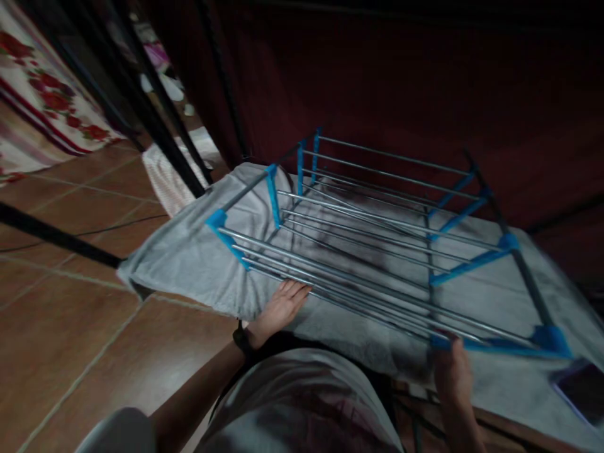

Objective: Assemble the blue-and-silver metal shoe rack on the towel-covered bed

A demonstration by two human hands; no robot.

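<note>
A rack (377, 233) of silver metal rods with blue plastic side pieces stands on a table draped in a light grey cloth (189, 258). My left hand (280, 308) lies flat on the cloth at the near edge, fingers spread, touching the lowest rods. My right hand (450, 371) grips the rack's near blue bar from below, close to the table's front edge. A dark watch sits on my left wrist (243, 340).
A phone (582, 390) lies on the cloth at the far right. Dark slanted bars (155, 119) stand at the left over brown floor tiles (70, 327). A flowered fabric (42, 94) lies at the upper left. A dark red wall (425, 82) rises behind.
</note>
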